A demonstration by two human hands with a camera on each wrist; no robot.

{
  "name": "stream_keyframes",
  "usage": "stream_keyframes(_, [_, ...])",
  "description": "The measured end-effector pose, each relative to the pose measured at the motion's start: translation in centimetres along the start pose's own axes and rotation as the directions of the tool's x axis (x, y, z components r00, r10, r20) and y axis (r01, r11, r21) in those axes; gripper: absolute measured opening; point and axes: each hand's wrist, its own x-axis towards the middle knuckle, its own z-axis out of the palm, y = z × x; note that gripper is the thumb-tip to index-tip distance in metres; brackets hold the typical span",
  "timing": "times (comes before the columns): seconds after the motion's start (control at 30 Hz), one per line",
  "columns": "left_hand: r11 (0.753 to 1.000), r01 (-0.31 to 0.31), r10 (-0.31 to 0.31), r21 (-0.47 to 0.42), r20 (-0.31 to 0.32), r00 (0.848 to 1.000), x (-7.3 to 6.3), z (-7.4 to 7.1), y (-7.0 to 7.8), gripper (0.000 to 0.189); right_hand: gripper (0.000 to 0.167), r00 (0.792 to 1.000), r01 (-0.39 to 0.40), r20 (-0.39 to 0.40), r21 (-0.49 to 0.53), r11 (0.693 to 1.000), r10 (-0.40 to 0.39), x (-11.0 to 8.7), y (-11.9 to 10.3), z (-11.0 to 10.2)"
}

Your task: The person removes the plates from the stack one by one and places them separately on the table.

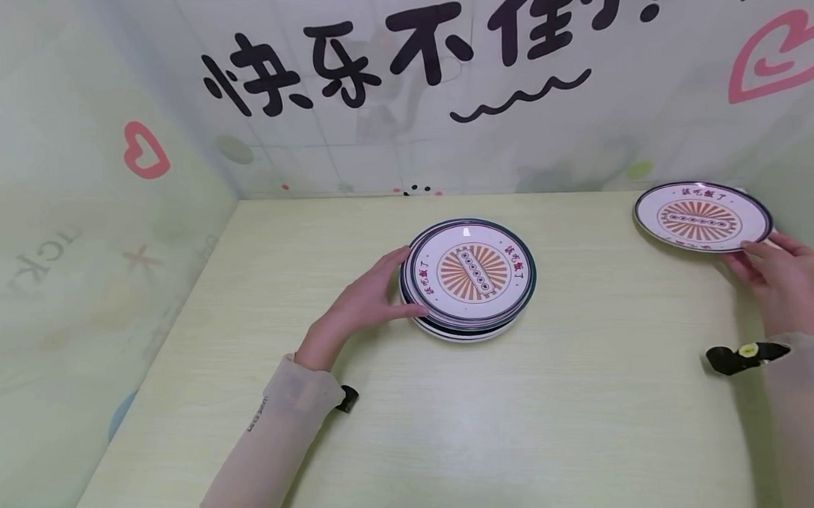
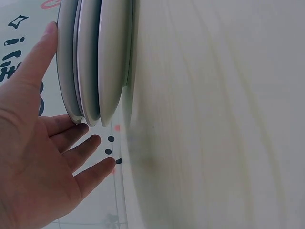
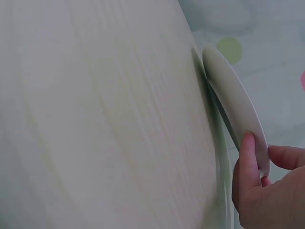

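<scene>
A stack of round white plates (image 1: 475,274) with dark rims sits on the table near its middle; the top one bears an orange sunburst print and red characters. At the stack's left edge rests my left hand (image 1: 364,296), its thumb and fingers spread apart against the rims; the left wrist view shows the stacked plates (image 2: 88,62) edge-on beside the hand (image 2: 47,157). At the far right, my right hand (image 1: 781,271) pinches the near rim of a single matching plate (image 1: 702,217). This plate (image 3: 233,100) is tilted, its far edge low by the tabletop and its held edge raised.
The pale wooden table (image 1: 520,422) extends to a back wall (image 1: 350,166) printed with black characters. A left side wall (image 1: 58,281) and a right side wall (image 1: 798,195) flank it. The single plate is close to the back right corner.
</scene>
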Motion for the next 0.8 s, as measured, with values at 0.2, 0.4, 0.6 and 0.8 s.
stream_keyframes(0.2, [1.000, 0.002, -0.002, 0.001, -0.004, 1.000, -0.1, 0.0, 0.2, 0.112, 0.046, 0.999, -0.006, 0.038, 0.008, 1.000, 0.005, -0.1, -0.1, -0.3])
stream_keyframes(0.4, [1.000, 0.004, -0.004, 0.000, -0.002, 1.000, -0.1, -0.1, 0.3, 0.111, 0.040, 0.995, -0.031, 0.096, -0.046, 0.998, 0.036, -0.6, -0.2, -0.8])
stream_keyframes(0.6, [1.000, 0.008, -0.008, 0.009, 0.000, 1.000, -0.2, -0.1, 0.4, 0.111, 0.043, 0.995, -0.048, 0.088, -0.092, 0.995, 0.057, -0.7, -0.5, -1.1])
stream_keyframes(0.8, [1.000, 0.006, -0.006, 0.012, -0.002, 1.000, -0.1, -0.1, 0.4, 0.111, 0.056, 0.998, -0.041, 0.051, -0.092, 0.995, 0.046, -0.4, -0.6, -1.2])
